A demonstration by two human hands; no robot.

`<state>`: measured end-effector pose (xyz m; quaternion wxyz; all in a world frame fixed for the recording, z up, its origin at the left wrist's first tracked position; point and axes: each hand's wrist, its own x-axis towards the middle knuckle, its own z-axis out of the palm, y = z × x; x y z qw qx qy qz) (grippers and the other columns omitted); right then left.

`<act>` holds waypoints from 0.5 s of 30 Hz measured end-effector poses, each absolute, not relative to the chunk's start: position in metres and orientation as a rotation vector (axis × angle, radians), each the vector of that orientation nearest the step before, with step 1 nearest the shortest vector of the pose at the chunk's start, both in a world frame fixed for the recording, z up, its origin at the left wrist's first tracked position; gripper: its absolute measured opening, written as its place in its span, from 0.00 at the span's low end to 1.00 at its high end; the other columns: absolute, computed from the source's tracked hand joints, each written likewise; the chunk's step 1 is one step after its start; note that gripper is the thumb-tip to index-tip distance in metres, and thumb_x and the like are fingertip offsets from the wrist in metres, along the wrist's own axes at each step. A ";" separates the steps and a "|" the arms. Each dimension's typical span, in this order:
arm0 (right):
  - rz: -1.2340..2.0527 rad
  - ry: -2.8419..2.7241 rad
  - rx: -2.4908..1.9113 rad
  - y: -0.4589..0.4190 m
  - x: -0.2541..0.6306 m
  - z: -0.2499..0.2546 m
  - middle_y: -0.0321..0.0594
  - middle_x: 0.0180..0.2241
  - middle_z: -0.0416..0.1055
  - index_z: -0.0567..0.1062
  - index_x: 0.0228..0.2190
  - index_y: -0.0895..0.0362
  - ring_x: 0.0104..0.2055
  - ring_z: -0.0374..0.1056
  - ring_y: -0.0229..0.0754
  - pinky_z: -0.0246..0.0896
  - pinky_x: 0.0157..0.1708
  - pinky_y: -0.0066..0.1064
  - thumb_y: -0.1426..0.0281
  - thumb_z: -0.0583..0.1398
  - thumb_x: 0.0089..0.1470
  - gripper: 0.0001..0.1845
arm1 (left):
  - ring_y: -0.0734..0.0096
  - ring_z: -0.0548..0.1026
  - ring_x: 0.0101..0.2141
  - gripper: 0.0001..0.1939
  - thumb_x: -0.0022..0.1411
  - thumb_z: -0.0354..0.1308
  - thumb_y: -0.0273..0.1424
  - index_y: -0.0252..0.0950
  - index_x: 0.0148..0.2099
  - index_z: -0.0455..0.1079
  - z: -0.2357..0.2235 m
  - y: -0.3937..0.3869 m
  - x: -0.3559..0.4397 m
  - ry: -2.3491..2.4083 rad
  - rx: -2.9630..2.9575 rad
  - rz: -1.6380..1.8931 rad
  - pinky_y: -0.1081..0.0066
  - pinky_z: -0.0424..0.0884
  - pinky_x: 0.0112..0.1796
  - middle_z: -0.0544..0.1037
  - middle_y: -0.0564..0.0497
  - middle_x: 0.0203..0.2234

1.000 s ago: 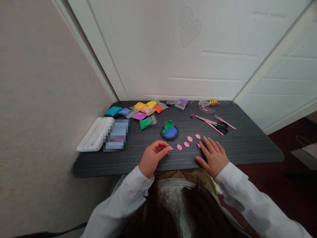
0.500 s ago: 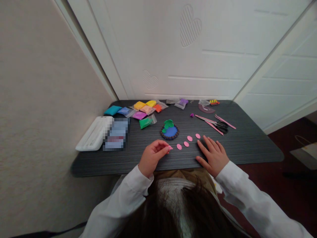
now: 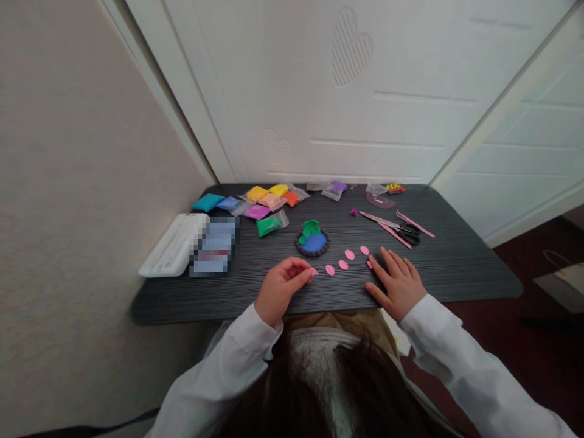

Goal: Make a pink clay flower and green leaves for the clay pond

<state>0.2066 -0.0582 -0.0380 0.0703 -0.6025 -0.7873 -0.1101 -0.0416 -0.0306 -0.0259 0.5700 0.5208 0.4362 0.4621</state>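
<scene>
My left hand (image 3: 285, 289) pinches a small pink clay piece (image 3: 314, 272) between thumb and fingertips, just above the tabletop. To its right, several flat pink clay ovals (image 3: 343, 265) lie in a loose slanting group. My right hand (image 3: 396, 281) rests palm down on the table with its fingers spread. Another small pink piece (image 3: 369, 264) peeks out at its index fingertip, mostly covered. Behind the ovals sits a round clay pond (image 3: 314, 243), blue inside a dark beaded rim, with green leaf shapes (image 3: 311, 228) at its back.
Bags of coloured clay (image 3: 269, 201) line the back left. A white case (image 3: 176, 246) and a blurred-out flat object (image 3: 215, 246) lie at the left. Black-handled scissors (image 3: 406, 230) and pink tweezers (image 3: 415, 224) are at the right, near a purple clay bit (image 3: 353, 212).
My right hand has shifted slightly to the right, uncovering part of a pink piece at its fingertip. The left hand keeps its pinch in the same place.
</scene>
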 end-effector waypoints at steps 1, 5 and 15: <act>-0.318 -2.397 -1.787 -0.059 0.206 -0.038 0.48 0.57 0.46 0.57 0.52 0.54 0.56 0.44 0.52 0.40 0.50 0.48 0.55 0.47 0.50 0.29 | 0.75 0.68 0.27 0.07 0.50 0.55 0.31 0.34 0.32 0.65 -0.026 -0.031 -0.042 1.024 1.226 1.084 0.73 0.64 0.33 0.72 0.52 0.25; -0.259 -2.516 -1.670 -0.063 0.200 -0.036 0.45 0.57 0.44 0.56 0.52 0.52 0.57 0.42 0.51 0.39 0.51 0.47 0.53 0.47 0.49 0.30 | 0.75 0.68 0.28 0.07 0.50 0.55 0.31 0.34 0.32 0.65 -0.026 -0.031 -0.042 1.023 1.241 1.081 0.73 0.63 0.33 0.72 0.52 0.25; -0.279 -2.465 -1.741 -0.064 0.199 -0.038 0.46 0.57 0.45 0.55 0.52 0.53 0.57 0.42 0.50 0.38 0.51 0.47 0.53 0.45 0.49 0.31 | 0.76 0.68 0.28 0.06 0.50 0.55 0.31 0.33 0.32 0.65 -0.028 -0.030 -0.042 1.002 1.213 1.091 0.73 0.64 0.33 0.72 0.52 0.26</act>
